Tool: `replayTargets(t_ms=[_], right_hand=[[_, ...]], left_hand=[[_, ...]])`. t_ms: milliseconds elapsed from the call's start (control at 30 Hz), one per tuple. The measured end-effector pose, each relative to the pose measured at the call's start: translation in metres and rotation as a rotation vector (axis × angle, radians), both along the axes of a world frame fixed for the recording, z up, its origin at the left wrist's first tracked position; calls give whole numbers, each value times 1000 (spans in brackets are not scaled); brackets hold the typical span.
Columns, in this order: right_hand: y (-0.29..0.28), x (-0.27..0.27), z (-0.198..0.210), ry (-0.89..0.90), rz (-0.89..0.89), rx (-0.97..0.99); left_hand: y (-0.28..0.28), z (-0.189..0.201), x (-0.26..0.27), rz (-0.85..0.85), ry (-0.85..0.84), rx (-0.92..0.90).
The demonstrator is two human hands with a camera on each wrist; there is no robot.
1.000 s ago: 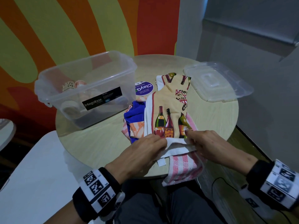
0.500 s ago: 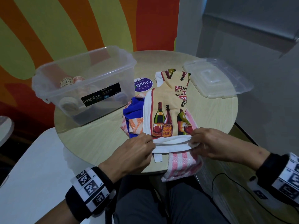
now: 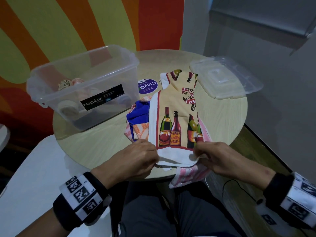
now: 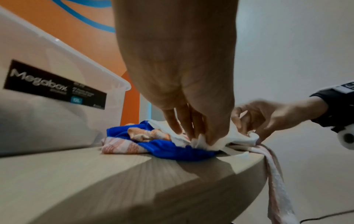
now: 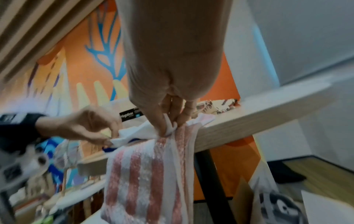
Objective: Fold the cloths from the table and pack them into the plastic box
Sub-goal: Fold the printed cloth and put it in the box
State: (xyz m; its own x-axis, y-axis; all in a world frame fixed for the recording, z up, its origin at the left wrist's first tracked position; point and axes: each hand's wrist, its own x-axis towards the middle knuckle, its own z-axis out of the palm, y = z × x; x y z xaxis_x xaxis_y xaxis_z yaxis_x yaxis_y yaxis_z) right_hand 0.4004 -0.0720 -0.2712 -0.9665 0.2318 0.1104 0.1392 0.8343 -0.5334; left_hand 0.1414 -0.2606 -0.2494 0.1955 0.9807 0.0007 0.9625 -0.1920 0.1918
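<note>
At table edge | both hands (image 3: 135, 161) pinch printed cloth (image 3: 177, 124) hem

The room is looking dim and soft. The right wrist picture is looking blurry, mostly at its left side. Dark shadows are lying on the surface (image 4: 134, 174). Edges are bending.

A beige cotton tea towel (image 3: 177, 106) printed with wine bottles and edged in red and white. Beside it a plain royal-blue cloth (image 3: 137, 115); beneath, a pink-and-white striped towel (image 5: 145, 174). Pale wood-grain round desk (image 3: 95, 144).
</note>
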Motion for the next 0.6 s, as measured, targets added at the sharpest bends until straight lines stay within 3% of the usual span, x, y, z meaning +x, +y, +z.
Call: replayTargets(t_ms=[133, 267, 500, 600], right_hand=[[9, 2, 6, -17, -205, -355], [19, 3, 7, -28, -303, -536], [21, -6, 8, -19, -334, -565], [21, -10, 8, -37, -347, -488]], left_hand=[[4, -1, -10, 163, -174, -45], [15, 1, -9, 268, -216, -71], [21, -5, -9, 312, -227, -68], [21, -8, -3, 290, -152, -78]])
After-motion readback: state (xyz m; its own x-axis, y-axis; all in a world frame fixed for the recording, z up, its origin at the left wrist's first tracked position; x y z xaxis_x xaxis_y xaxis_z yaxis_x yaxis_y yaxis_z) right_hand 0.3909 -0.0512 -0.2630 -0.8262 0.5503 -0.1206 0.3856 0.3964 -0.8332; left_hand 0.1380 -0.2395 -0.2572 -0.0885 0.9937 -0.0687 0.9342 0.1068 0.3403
